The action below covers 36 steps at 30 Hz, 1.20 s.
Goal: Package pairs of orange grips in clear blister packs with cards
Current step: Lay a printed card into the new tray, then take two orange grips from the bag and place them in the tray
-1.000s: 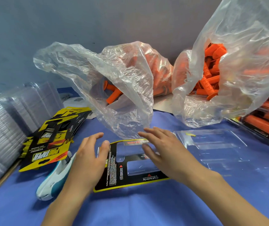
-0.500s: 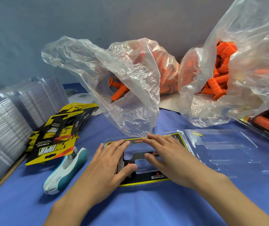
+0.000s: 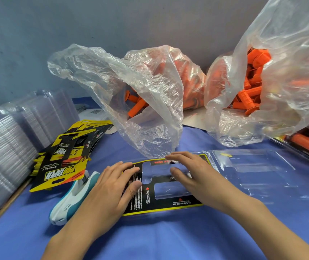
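Blue tabletop (image 3: 168,237): card (image 3: 161,204) flat under both hands' fingers (image 3: 129,169).

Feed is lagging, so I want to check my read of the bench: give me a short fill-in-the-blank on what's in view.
1. The left hand and right hand lie flat on the black-and-yellow ____.
2. The stapler lies to the ____ of the left hand.
3. The grips inside the right-hand clear bag are ____.
Missing words: card; left; orange.
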Each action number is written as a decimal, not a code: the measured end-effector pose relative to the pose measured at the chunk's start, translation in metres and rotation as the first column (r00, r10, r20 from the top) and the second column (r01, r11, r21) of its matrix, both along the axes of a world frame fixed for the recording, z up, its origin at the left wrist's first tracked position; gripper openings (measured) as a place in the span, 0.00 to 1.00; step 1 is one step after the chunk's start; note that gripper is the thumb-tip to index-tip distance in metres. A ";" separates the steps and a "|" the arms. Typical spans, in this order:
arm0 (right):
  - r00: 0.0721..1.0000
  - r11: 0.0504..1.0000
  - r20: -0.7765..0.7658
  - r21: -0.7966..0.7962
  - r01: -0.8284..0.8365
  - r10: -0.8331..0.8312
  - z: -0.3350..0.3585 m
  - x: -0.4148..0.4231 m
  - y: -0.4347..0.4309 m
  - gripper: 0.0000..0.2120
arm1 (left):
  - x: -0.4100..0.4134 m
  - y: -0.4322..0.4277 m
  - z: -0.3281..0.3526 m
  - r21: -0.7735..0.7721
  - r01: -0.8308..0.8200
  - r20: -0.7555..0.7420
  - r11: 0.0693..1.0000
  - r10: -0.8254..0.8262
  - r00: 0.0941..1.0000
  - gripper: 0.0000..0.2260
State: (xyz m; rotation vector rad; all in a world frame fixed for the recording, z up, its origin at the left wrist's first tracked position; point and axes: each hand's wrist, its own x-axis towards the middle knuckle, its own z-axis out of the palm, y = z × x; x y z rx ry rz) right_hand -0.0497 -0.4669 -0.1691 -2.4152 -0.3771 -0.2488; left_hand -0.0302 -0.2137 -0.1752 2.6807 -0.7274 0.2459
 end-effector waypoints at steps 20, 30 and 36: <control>0.961 0.756 0.023 0.622 0.203 -0.277 0.048 0.022 -0.058 0.12 | -0.007 -0.071 0.017 -0.337 0.130 0.266 0.933 -0.038 0.963 0.17; 0.914 0.213 -0.212 0.931 0.296 -0.346 0.069 0.028 -0.125 0.10 | -0.007 -0.206 0.064 -0.425 0.451 0.206 0.785 -0.401 0.893 0.12; 0.912 -0.105 -0.270 0.963 0.249 -0.310 0.064 0.026 -0.162 0.05 | 0.073 -0.341 0.089 -0.490 0.284 -0.062 0.825 -0.357 0.932 0.14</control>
